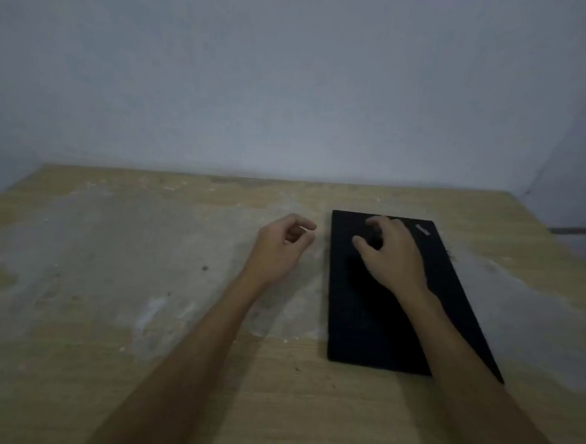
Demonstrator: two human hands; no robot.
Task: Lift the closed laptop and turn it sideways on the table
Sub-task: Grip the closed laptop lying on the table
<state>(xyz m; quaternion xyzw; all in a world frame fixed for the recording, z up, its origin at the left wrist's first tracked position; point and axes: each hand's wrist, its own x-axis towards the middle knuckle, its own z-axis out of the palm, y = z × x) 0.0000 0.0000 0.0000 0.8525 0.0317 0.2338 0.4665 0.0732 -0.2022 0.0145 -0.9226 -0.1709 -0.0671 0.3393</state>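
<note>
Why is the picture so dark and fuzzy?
In the head view the light is dim and bluish, so the black laptop shows almost no detail; the hands, left and right, and the table look soft and slightly blurred; the wide lens bends the table's far edge; there is no glare, only faint shadows under the arms.

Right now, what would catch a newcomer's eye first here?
The closed black laptop stands out most, lying flat on the right part of the worn wooden table with its long side running away from the viewer. The right hand is over its far end with fingers curled, while the left hand is just left of the laptop, loosely curled and empty. Behind is a bare pale wall.
</note>
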